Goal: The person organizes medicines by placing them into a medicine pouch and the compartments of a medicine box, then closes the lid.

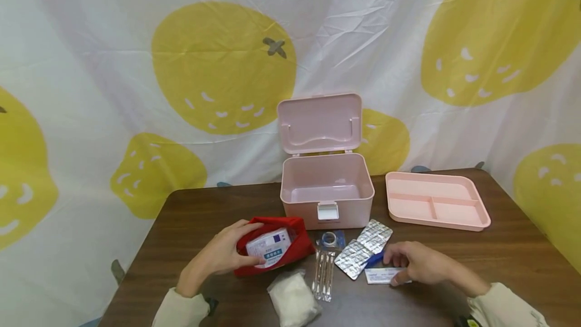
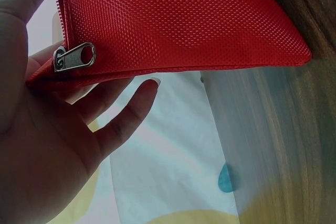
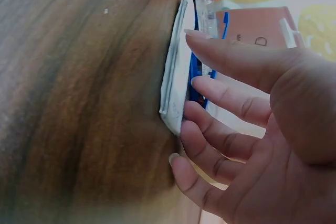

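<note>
My left hand [image 1: 222,249] holds an unzipped red pouch [image 1: 303,249], thumb at the near rim and fingers at the far rim. A white box with printed labels [image 1: 272,242] shows in its mouth. The left wrist view shows the pouch's metal zip pull [image 2: 76,57]. To the right, my right hand [image 1: 419,262] is over a flat white printed packet [image 1: 378,276] on the table; its thumb meets the right end and its fingers are loosely bent. A blue item [image 1: 374,259] lies just behind the packet, partly hidden by foil blister packs [image 1: 351,259].
Behind stands a pink lidded box [image 1: 349,213], lid raised, with a pink divided tray [image 1: 413,209] to its right. Wrapped cotton swabs [image 1: 323,276], a white tape roll [image 1: 329,239] and a clear bag of white cotton [image 1: 295,299] lie between the hands.
</note>
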{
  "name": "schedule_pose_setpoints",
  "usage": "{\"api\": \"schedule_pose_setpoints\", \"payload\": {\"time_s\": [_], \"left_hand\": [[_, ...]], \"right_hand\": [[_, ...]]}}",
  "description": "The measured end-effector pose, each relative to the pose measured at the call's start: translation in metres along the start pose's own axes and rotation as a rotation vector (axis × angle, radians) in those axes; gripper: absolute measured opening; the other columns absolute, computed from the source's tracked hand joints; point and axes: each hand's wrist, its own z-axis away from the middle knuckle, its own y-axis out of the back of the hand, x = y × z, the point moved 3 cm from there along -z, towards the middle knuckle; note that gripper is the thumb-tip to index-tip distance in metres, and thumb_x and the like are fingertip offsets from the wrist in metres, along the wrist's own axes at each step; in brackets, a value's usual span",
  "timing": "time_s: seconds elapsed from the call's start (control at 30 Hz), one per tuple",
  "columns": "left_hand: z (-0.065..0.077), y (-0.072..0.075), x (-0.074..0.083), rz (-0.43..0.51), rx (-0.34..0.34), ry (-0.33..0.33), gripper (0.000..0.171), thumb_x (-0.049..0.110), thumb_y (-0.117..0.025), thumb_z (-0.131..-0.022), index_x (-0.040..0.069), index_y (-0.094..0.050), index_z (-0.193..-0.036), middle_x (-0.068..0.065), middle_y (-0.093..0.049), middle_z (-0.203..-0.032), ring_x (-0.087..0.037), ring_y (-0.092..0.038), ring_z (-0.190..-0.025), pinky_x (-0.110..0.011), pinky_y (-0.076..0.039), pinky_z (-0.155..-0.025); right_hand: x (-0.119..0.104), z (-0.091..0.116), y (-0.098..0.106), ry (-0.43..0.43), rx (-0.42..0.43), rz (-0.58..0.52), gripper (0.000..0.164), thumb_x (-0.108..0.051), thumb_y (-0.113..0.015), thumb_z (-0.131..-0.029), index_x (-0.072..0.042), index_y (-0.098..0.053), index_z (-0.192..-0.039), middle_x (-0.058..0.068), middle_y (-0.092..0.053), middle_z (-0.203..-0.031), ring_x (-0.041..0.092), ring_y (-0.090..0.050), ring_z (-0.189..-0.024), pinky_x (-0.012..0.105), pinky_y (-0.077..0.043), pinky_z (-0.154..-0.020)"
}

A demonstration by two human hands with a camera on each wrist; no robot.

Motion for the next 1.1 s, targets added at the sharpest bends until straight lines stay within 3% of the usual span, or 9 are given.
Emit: {"api": "schedule_pose_setpoints", "payload": {"time_s": [0.57,1.1], "left_hand": [[0.0009,0.0009,0.0012,-0.008,0.003,-0.003,0.073,0.044,-0.083,-0.076,0.016,-0.056,-0.137,-0.002,-0.058,-0.125,-0.022,-0.055,-0.109,-0.049,-0.054,-0.091],[0.0006,0.0013,0.0017,-0.002,-0.006,0.014,0.074,0.044,-0.083,-0.075,0.017,-0.055,-0.138,-0.002,-0.057,-0.126,-0.022,-0.055,-0.111,-0.049,-0.054,-0.091]], "right_hand": [[0.0064,0.0009,-0.0058,-0.025,0.022,0.044,0.033,-0.012,-0.085,-0.067,-0.017,-0.06,-0.088,-0.006,-0.053,-0.078,0.006,-0.049,-0.073,0.022,-0.038,-0.063],[-0.0004,-0.0014,-0.0038,-0.028,-0.025,0.053,0.031,-0.004,-0.081,-0.069,-0.016,-0.057,-0.085,-0.009,-0.056,-0.075,0.002,-0.049,-0.07,0.022,-0.039,-0.061]]}}
